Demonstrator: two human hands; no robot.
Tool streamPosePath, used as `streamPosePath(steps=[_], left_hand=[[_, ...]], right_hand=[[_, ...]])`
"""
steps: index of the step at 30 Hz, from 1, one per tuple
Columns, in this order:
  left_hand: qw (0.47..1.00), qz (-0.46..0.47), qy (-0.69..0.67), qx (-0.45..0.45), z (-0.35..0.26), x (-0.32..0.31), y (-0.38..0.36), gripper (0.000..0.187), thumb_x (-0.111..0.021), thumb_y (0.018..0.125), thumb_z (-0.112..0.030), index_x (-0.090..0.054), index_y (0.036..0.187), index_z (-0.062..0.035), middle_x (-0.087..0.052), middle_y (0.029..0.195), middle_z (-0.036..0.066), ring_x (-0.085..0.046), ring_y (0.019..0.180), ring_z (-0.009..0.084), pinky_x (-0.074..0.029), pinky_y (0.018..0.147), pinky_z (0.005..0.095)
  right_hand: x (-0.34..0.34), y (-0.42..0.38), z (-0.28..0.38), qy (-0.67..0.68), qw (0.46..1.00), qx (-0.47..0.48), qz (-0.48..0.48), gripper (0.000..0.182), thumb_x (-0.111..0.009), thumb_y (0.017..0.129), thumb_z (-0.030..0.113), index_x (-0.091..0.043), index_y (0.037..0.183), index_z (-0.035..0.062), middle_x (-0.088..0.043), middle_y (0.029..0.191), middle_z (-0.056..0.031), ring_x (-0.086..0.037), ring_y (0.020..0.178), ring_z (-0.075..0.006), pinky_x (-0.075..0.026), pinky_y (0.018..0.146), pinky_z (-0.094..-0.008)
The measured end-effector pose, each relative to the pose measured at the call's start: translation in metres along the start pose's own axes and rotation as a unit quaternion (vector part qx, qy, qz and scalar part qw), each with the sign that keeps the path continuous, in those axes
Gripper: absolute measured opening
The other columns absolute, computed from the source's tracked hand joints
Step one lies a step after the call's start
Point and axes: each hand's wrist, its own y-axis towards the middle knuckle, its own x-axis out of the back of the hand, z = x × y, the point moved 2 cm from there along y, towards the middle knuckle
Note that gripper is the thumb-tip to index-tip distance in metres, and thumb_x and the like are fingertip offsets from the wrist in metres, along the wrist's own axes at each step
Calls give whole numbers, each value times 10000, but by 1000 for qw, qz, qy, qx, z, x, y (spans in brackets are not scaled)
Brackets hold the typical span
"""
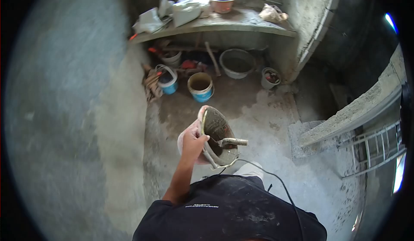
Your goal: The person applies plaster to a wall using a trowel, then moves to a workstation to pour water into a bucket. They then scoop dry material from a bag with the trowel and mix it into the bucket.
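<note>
My left hand (193, 142) grips the rim of a mortar-stained bucket (217, 129) in front of my body. The bucket is tilted, with its mouth toward the right. Inside it lies a trowel, whose handle (235, 142) sticks out past the rim on the right. Grey residue coats the bucket's inner wall. My right hand does not show.
A raised slab (241, 22) at the back bears white bags (188, 10) and a reddish bucket (222, 3). Below stand a blue-and-white bucket (201, 88), a round basin (237, 63) and a small pail (270, 78). A ladder (376, 148) is at the right. A cable crosses my shirt.
</note>
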Motion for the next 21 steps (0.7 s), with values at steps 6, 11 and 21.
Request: streamPosePath(steps=[6,11,21], left_hand=[[995,70,-66,24,-23,-84,172,93,-627,707,42,-595,751,-34,-529,703,-57,-446,599,26,-340,542,201],[996,75,-48,12,-55,-180,299,103,-619,707,38,-595,762,-45,-517,697,-65,-430,588,22,-330,531,203],[981,93,-168,-24,-104,-297,517,76,-591,761,21,-560,776,-46,-475,687,-71,-405,598,22,-314,539,200]], right_hand=[[11,140,3,134,988,-77,-20,425,-523,899,346,-582,1186,37,-591,1187,-246,-552,1133,-372,-427,953,-457],[69,261,-16,208,974,-92,9,451,-525,902,362,-563,1219,44,-566,1236,-252,-524,1181,-383,-411,979,-463],[505,592,254,487,840,126,202,460,-531,926,476,-569,1198,107,-630,1021,-64,-597,861,-165,-513,760,-336]])
